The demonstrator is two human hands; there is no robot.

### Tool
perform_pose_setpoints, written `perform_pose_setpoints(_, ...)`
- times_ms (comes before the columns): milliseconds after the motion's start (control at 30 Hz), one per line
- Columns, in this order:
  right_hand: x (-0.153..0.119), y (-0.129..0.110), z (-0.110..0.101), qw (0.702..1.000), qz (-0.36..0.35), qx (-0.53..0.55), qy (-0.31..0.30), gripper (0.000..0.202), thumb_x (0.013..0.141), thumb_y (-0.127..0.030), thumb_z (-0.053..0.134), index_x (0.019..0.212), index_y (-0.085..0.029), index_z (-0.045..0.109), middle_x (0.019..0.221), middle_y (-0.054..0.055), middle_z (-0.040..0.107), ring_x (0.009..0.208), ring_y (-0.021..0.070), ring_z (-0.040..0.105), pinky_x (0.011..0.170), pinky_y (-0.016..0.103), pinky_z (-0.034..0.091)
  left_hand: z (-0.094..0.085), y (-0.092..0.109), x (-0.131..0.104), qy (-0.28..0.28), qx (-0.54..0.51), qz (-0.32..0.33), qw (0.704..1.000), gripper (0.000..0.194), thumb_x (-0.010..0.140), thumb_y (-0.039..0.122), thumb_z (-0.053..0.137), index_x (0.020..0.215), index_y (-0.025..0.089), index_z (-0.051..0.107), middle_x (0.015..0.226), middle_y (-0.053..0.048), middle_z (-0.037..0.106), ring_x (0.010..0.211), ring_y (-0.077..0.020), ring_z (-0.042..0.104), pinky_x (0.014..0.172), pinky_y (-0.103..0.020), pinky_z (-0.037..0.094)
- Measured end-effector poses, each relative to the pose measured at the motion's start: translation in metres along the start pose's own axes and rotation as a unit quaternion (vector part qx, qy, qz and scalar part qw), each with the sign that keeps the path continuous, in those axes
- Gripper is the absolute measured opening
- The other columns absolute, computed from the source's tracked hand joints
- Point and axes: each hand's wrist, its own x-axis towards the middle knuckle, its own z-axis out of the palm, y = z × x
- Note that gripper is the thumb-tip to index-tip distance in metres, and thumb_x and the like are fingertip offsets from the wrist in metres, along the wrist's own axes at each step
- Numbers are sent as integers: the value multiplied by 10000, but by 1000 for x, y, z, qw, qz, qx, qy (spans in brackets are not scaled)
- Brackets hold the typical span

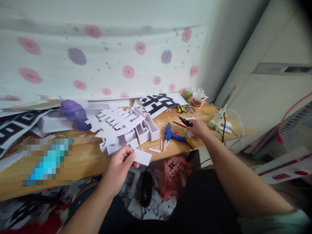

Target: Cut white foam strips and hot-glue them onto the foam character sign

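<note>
Between the thumb and fingers of my left hand [124, 159] is a small white rectangular card [143, 157], held just over the table's front edge. My right hand [198, 128] reaches over the right part of the table, its fingers closed at a black utility knife [185, 121]. A dark pencil [178, 124] lies right beside the knife; its far end is hidden by the fingers. A blue hot glue gun [174, 135] rests left of my right hand. Beyond my left hand sits a pile of white cut-out card characters with box-like walls [117, 122].
Scissors [190, 109], a tub of white scraps [198, 98] and a green fruit [186, 95] stand at the back right. Cables and a power strip [216, 120] lie at the right end. A purple bottle [75, 112] is left. Below are a red basket [172, 175] and paper scraps.
</note>
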Motion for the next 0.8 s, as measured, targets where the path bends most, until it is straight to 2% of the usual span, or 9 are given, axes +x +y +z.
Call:
perform_pose_setpoints(133, 18, 19, 11, 998, 41, -44, -17, 307, 913, -373, 515, 1092, -126, 552, 995, 61, 571, 873, 157, 565, 790, 349, 483, -4, -7, -3, -7, -31, -8, 999, 187, 830, 358, 545, 779, 181, 511, 710, 14, 549, 634, -106, 533, 607, -221, 443)
perform_pose_setpoints(233, 23, 27, 12, 997, 59, -57, -6, 304, 912, -367, 517, 1091, -123, 550, 1012, 65, 566, 889, 164, 564, 799, 356, 479, -5, -9, -4, -12, -45, -9, 999, 173, 829, 347, 555, 783, 185, 516, 713, 16, 548, 654, -107, 535, 625, -224, 450)
perform_pose_setpoints(300, 22, 23, 10, 997, 51, -60, 26, 330, 926, -342, 486, 1165, -117, 515, 1103, 100, 540, 984, 196, 537, 861, 384, 441, -4, -7, -6, -6, -59, -10, 998, 173, 825, 342, 563, 770, 187, 508, 705, 20, 552, 657, -109, 540, 630, -230, 453)
perform_pose_setpoints(367, 18, 11, 9, 996, 22, -54, 65, 379, 956, -321, 392, 1260, -102, 450, 1203, 147, 487, 1091, 229, 480, 925, 383, 380, -3, -4, -7, 1, -76, -16, 997, 189, 817, 342, 571, 749, 183, 495, 690, 19, 565, 643, -113, 552, 620, -236, 450)
perform_pose_setpoints(433, 8, -8, 10, 996, -37, -42, 71, 417, 960, -340, 343, 1303, -116, 422, 1219, 143, 487, 1107, 221, 471, 930, 320, 364, -1, -2, -8, 12, -92, -24, 995, 208, 805, 345, 582, 730, 176, 486, 665, 13, 576, 621, -120, 562, 603, -238, 441)
perform_pose_setpoints(500, -6, -28, 13, 993, -112, -30, 38, 469, 905, -416, 448, 1312, -184, 433, 1172, 95, 534, 1049, 200, 513, 877, 260, 390, 1, 0, -8, 27, -105, -29, 994, 216, 791, 343, 596, 721, 171, 486, 647, 8, 580, 607, -124, 563, 590, -236, 428)
perform_pose_setpoints(567, -19, -42, 19, 986, -165, -28, -1, 597, 791, -442, 600, 1323, -232, 428, 1137, 76, 559, 1003, 212, 541, 830, 259, 413, 1, -1, -8, 40, -117, -27, 992, 215, 783, 334, 607, 710, 167, 494, 636, 10, 568, 603, -116, 544, 583, -228, 412)
perform_pose_setpoints(633, -28, -48, 26, 983, -179, -33, -22, 679, 725, -379, 658, 1337, -217, 415, 1123, 107, 561, 979, 252, 553, 803, 298, 424, 1, -2, -9, 55, -138, -20, 989, 210, 773, 318, 625, 697, 161, 508, 632, 22, 534, 591, -93, 494, 568, -208, 384)
perform_pose_setpoints(800, -25, -43, 40, 986, -161, -32, -28, 623, 674, -120, 594, 1285, -124, 471, 1174, 178, 506, 974, 275, 556, 795, 317, 427, 0, -3, -11, 95, -188, -5, 977, 212, 750, 311, 655, 698, 158, 519, 662, 45, 439, 580, -62, 379, 535, -186, 324)
